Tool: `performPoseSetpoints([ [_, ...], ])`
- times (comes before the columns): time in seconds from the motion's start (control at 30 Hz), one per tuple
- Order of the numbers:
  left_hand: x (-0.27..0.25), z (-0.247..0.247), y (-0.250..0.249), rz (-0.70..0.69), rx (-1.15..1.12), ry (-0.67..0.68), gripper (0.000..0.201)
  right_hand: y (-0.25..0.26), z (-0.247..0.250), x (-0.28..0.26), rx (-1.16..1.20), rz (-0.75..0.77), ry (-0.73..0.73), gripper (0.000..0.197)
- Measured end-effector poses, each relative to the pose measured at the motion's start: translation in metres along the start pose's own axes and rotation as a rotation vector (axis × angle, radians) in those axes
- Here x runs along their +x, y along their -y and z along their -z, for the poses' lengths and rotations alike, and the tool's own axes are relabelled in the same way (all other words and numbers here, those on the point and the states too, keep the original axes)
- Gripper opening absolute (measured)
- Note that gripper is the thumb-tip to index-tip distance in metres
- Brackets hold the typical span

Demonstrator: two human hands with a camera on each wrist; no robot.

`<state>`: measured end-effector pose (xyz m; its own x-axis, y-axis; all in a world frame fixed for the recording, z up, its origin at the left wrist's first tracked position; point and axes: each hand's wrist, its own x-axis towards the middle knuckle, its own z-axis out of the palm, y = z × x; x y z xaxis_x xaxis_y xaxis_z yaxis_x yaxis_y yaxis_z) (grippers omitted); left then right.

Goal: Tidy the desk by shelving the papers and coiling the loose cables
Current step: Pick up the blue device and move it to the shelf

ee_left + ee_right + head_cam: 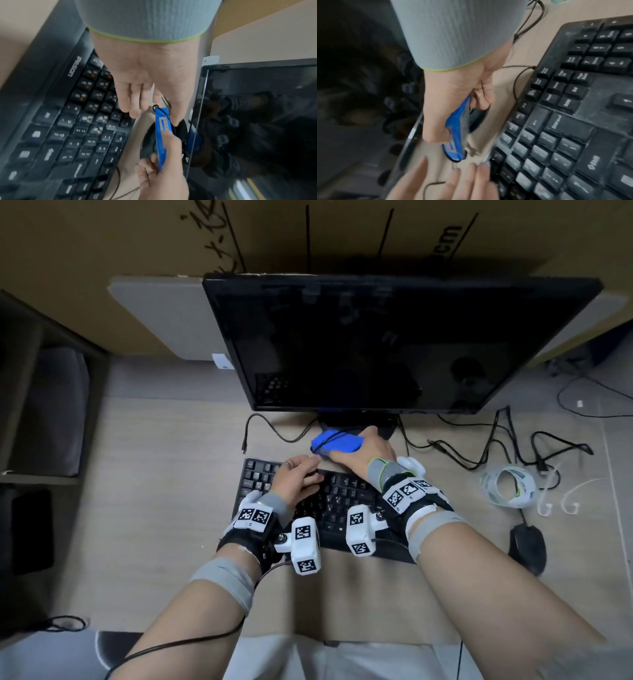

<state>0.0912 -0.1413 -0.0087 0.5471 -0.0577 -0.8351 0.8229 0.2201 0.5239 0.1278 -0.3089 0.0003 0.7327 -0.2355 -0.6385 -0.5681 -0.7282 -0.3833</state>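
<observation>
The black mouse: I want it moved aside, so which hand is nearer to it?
Right. The right hand holds a blue device behind the keyboard; the left hand, further left, is farther from the black mouse.

The pale wood desk (164, 474) carries a monitor (394, 344), keyboard (329, 501), mouse (527, 546), tape roll (510, 486) and loose black cables (496, 440).

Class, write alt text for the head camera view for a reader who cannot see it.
A person's right hand grips a flat blue device with a black cable in front of a dark monitor, while the left hand reaches open over a black keyboard. More loose cables and a mouse lie to the right.
</observation>
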Motion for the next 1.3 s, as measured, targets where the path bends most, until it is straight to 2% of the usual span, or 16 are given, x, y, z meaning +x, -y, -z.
performPoseSetpoints([
  [0.07,-0.003,-0.016,0.001,0.003,-0.074,0.033,0.032,-0.004,0.014,-0.011,0.044,0.061,0.023,0.082],
  [0.17,-0.008,-0.041,-0.003,-0.018,-0.329,-0.035,0.048,-0.018,0.028,-0.031,0.119,0.143,0.095,0.069],
  [0.23,-0.012,-0.046,-0.004,-0.057,-0.380,-0.074,0.052,-0.030,0.029,-0.039,0.205,0.172,0.150,0.066],
  [0.33,-0.026,-0.050,0.011,-0.136,-0.301,-0.069,0.046,-0.053,0.030,-0.044,0.427,0.183,0.186,0.052],
  [0.4,-0.034,-0.048,0.020,-0.176,-0.210,-0.071,0.045,-0.064,0.031,-0.043,0.518,0.179,0.133,0.038],
  [0.43,-0.039,-0.047,0.024,-0.186,-0.181,-0.074,0.045,-0.069,0.033,-0.042,0.529,0.191,0.110,0.037],
  [0.53,-0.049,-0.045,0.033,-0.170,-0.160,-0.095,0.047,-0.071,0.038,-0.050,0.537,0.238,0.184,0.035],
  [0.7,-0.062,-0.044,0.047,-0.170,-0.241,-0.168,0.045,-0.063,0.046,-0.069,0.569,0.299,0.271,0.022],
  [0.83,-0.069,-0.039,0.051,-0.199,-0.249,-0.201,0.022,-0.066,0.042,-0.064,0.511,0.291,0.275,0.017],
  [0.9,-0.074,-0.035,0.052,-0.260,-0.228,-0.249,0.016,-0.073,0.037,-0.058,0.427,0.287,0.288,0.027],
  [0.97,-0.078,-0.028,0.052,-0.316,-0.187,-0.293,0.021,-0.072,0.032,-0.055,0.388,0.311,0.330,0.037],
  [1.0,-0.079,-0.024,0.052,-0.350,-0.125,-0.307,0.024,-0.066,0.033,-0.060,0.425,0.312,0.388,0.037],
  [1.07,-0.082,-0.013,0.051,-0.416,0.073,-0.301,0.027,-0.049,0.034,-0.076,0.534,0.285,0.490,0.027],
  [1.1,-0.085,-0.008,0.050,-0.441,0.176,-0.283,0.027,-0.041,0.031,-0.080,0.549,0.302,0.503,0.027],
  [1.2,-0.098,0.005,0.043,-0.452,0.263,-0.201,0.036,-0.028,0.023,-0.086,0.497,0.399,0.476,0.056],
  [1.3,-0.110,0.030,0.035,-0.389,0.236,-0.194,0.050,-0.012,0.007,-0.085,0.505,0.368,0.509,0.068],
])
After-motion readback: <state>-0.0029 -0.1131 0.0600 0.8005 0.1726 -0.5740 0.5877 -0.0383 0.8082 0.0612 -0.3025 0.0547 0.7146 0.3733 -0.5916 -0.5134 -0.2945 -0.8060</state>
